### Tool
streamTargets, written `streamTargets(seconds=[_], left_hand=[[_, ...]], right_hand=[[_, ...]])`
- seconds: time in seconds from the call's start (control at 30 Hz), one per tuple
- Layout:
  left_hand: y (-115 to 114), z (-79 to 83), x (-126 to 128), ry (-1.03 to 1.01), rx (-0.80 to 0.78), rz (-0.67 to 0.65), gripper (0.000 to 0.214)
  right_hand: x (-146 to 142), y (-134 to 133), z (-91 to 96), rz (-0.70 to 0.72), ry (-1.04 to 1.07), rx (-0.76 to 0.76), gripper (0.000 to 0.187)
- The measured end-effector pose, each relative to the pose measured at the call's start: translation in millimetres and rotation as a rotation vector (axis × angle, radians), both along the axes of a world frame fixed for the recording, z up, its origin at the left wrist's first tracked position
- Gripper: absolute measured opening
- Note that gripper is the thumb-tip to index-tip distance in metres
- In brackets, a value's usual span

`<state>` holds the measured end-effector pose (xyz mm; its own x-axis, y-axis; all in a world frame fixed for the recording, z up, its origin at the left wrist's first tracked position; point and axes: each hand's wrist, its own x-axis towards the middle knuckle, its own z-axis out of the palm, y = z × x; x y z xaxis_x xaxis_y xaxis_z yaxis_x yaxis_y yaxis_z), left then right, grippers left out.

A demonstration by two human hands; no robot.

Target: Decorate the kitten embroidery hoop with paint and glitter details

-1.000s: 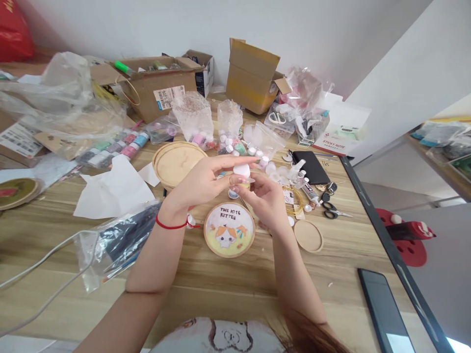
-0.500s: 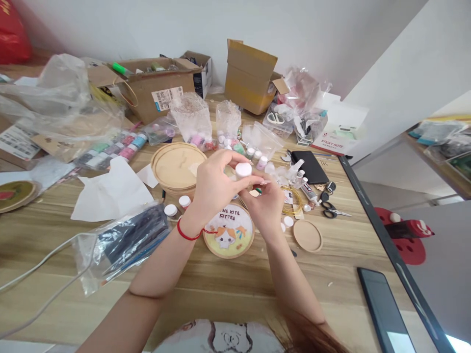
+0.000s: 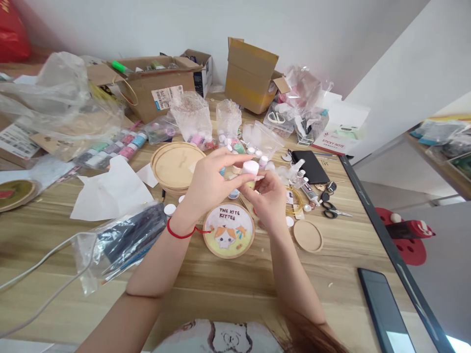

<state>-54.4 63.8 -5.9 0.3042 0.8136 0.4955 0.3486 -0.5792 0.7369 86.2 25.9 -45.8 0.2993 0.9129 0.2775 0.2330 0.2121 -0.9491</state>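
Both hands are raised above the wooden table (image 3: 228,289), together on a small paint pot with a white cap (image 3: 250,168). My left hand (image 3: 211,181) pinches the white cap between thumb and fingers. My right hand (image 3: 268,198) grips the pot's yellowish body from below. Just under the hands lies a round wooden hoop picture (image 3: 228,230) with an orange and white kitten and the words "THE KITE KITTEN". A red string bracelet (image 3: 176,233) is on my left wrist.
Round wooden box (image 3: 175,164) behind the hands, small wooden disc (image 3: 308,236) to the right. Bags of little paint pots (image 3: 228,125), cardboard boxes (image 3: 250,73), scissors (image 3: 331,212), glue tube (image 3: 311,192), bagged brushes (image 3: 125,242), white paper (image 3: 110,191), dark phone (image 3: 384,309) at the right edge.
My left hand went from fingers stretched over the cap to pinching it and has turned on it. Both hands shifted a little with the pot.
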Motion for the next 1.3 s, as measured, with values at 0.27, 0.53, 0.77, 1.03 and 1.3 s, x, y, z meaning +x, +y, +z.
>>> streamTargets(seconds=[0.27,0.53,0.77,1.03,1.3], left_hand=[[0,3.1,-9,-0.030,-0.126,-0.132,0.024],[0,2.9,-9,-0.149,-0.148,-0.206,0.051],[7,7.5,-30,-0.151,-0.200,-0.237,0.044],[6,-0.3,-17,-0.108,-0.225,-0.114,0.043],[-1,8.5,-17,-0.239,-0.242,-0.361,0.028]], right_hand=[[7,-1,3.3,0.213,0.047,-0.060,0.025],[7,-6,10.5,0.350,0.074,-0.072,0.021],[11,-5,9.8,0.465,0.240,-0.083,0.030],[0,-4,3.7,0.217,-0.014,0.001,0.027],[4,-8,9.4,0.501,0.230,-0.095,0.026]])
